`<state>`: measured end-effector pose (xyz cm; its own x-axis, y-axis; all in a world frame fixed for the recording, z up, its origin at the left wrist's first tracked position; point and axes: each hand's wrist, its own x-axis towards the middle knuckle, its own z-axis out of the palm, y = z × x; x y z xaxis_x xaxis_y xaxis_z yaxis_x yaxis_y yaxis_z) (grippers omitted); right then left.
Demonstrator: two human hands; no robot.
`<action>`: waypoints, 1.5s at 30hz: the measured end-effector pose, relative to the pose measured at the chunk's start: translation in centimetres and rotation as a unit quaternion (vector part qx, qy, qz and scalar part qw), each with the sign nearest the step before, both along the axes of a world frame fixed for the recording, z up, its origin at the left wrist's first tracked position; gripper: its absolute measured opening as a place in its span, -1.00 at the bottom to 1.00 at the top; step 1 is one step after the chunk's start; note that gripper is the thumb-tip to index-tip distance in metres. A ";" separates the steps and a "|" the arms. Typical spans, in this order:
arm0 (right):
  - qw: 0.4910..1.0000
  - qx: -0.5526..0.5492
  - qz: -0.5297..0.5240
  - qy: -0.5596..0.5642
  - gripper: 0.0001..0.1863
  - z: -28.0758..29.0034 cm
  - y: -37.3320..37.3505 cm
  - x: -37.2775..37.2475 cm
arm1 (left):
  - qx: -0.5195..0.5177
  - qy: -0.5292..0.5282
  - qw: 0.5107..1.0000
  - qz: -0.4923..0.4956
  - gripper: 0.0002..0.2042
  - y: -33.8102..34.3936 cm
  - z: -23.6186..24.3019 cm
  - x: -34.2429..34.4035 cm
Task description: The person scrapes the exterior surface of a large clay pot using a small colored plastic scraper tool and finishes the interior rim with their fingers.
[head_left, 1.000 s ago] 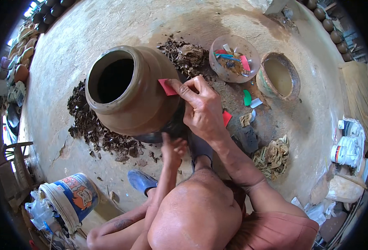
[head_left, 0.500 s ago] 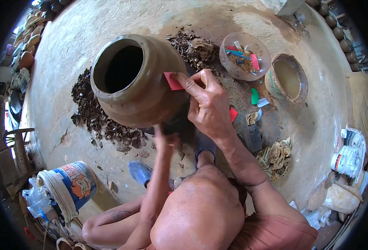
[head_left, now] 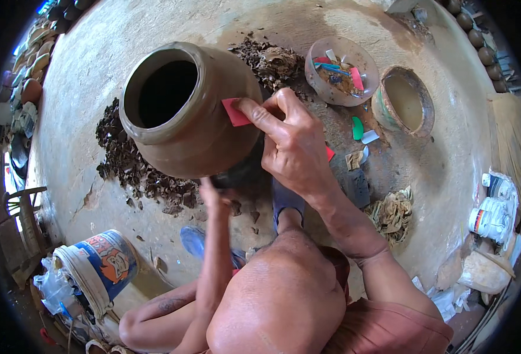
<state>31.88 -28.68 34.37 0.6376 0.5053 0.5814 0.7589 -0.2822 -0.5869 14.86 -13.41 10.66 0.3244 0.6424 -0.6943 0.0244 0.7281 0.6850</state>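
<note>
Pressing a small red square (head_left: 235, 112) flat to the outer wall of a large brown clay pot (head_left: 204, 135), the right hand (head_left: 293, 138) in the head view grips it closely between thumb and fingers. The left hand (head_left: 214, 193) is at the near lower side of the pot; it is blurred, so I cannot tell how far its fingers are open, whether it has hold of anything or whether it touches the clay.

The pot is left of the right hand, its wide dark mouth facing up and toward the left. Dark clay scraps (head_left: 133, 162) lie on the floor (head_left: 89, 147) around its left and near sides, and a clump of clay (head_left: 278, 66) lies just beyond it. Farther right, a clear bowl (head_left: 332, 96) holds small coloured pieces in brown muck, and beside it a stained tub (head_left: 383, 111) contains murky liquid. A green piece (head_left: 357, 128) and a white piece (head_left: 370, 137) lie near these, with a grey block (head_left: 358, 187) and a crumpled brown bundle (head_left: 391, 215) nearer the person. Blue shoes (head_left: 287, 200) cover the feet, and a printed bucket (head_left: 110, 268) tilts at lower left.
</note>
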 end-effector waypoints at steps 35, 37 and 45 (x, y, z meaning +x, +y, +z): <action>0.999 -0.038 0.032 0.013 -0.48 0.9 -0.8 -1.9 | -0.038 -0.032 0.998 -0.040 -0.36 3.5 2.5 2.5; 0.998 -0.045 0.043 0.025 -0.41 1.3 -0.9 -2.4 | -0.022 -0.089 0.992 -0.088 -0.37 4.0 2.4 3.7; 0.997 0.060 0.033 0.032 -0.69 -0.1 -2.0 1.2 | 0.095 -0.151 0.968 -0.176 -0.40 11.8 1.3 3.8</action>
<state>33.10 -30.66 34.28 0.6423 0.4765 0.6002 0.7340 -0.1571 -0.6607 18.68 -1.60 11.97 0.7164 0.5623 -0.4129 0.0253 0.5705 0.8209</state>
